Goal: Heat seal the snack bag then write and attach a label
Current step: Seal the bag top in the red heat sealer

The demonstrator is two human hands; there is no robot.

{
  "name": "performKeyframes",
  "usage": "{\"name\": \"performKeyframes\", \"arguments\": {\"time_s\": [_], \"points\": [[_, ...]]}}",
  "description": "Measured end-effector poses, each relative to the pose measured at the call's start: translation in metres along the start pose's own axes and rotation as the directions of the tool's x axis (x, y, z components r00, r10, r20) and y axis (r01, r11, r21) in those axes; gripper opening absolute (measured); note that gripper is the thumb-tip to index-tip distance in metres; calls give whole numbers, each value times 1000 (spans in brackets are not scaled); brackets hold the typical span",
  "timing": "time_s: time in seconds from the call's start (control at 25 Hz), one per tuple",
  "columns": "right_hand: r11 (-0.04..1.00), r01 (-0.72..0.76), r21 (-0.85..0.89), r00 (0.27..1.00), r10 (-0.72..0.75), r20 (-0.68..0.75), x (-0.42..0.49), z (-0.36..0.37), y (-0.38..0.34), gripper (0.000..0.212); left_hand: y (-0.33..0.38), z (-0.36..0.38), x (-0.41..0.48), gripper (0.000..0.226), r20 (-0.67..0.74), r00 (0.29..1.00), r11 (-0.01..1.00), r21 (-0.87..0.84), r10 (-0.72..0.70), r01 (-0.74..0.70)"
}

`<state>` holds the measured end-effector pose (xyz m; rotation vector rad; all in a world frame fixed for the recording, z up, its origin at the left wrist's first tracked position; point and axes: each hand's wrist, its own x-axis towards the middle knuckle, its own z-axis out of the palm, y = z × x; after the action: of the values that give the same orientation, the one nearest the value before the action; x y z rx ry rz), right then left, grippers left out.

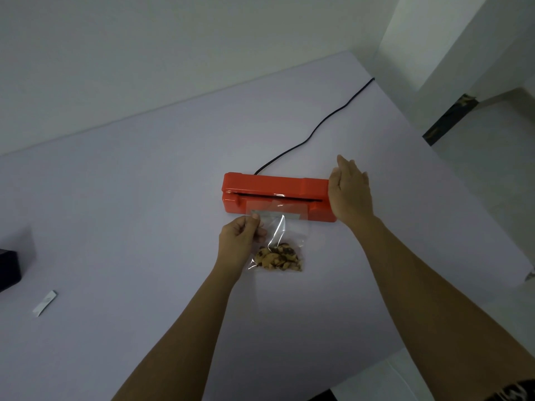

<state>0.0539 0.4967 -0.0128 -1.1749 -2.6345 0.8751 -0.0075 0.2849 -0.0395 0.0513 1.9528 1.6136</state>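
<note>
A red heat sealer (275, 189) lies across the middle of the pale table (144, 198). A clear snack bag (282, 244) with brown snacks at its bottom lies in front of it, its top edge reaching up to the sealer's slot. My left hand (241, 238) pinches the bag's upper left edge. With straight fingers, my right hand (350, 193) is at the sealer's right end and hides that end; whether it touches the sealer I cannot tell.
A black power cord (315, 128) runs from the sealer's back to the table's far right edge. A small white label strip (44, 303) lies at the near left, and a dark box (8, 269) stands at the left edge. The table ends close on the right.
</note>
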Motion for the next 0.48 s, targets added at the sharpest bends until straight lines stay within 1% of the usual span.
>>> {"name": "performKeyframes", "arguments": {"time_s": [0.08,0.16,0.28,0.36,0.48], "points": [[1000,-2,-22,1000,2,21,-1,-4,-2,49,0,0,0,36,-6,1000,1000,17,4,-4],[1000,-5,-2,1000,5,31,-3,-10,-9,49,1,0,0,38,-10,1000,1000,27,9,-8],[999,15,38,1000,-15,6,-6,-29,-28,50,0,0,0,37,-7,1000,1000,18,7,-7],[996,68,50,997,-67,-28,-7,-46,-48,50,1,0,1,37,-7,1000,1000,6,-3,3],[981,192,9,979,-190,-67,-8,-65,-83,51,1,0,1,35,-7,1000,1000,6,-8,8]]}}
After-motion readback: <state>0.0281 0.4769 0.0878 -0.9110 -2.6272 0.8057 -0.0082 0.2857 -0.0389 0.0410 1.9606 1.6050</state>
